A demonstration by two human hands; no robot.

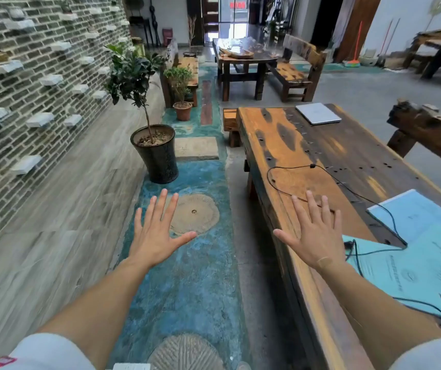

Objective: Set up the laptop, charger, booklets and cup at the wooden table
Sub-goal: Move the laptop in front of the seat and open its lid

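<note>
Left hand (pixel 157 231): held out flat over the blue floor, fingers straight and spread apart, holding nothing.
Right hand (pixel 312 233): held out flat above the near edge of the wooden table (pixel 288 145), fingers straight and spread, holding nothing; whether it touches the wood cannot be told.
Laptop (pixel 318 113): silver, lid closed, lying flat at the far end of the table.
Charger cable (pixel 347 188): thin black cord looping across the middle of the table and running over the booklets.
Booklets (pixel 422 263): light blue covers, lying overlapped on the near right part of the table; there is printed text and a round seal on them, too small to read.
Cup: not visible.
Sleeves: white; the left one carries a red label (pixel 1 362), its writing unreadable.
Potted plant (pixel 147 134): in a dark pot on the floor, left of the table.
Brick wall (pixel 27 76): far left.
</note>
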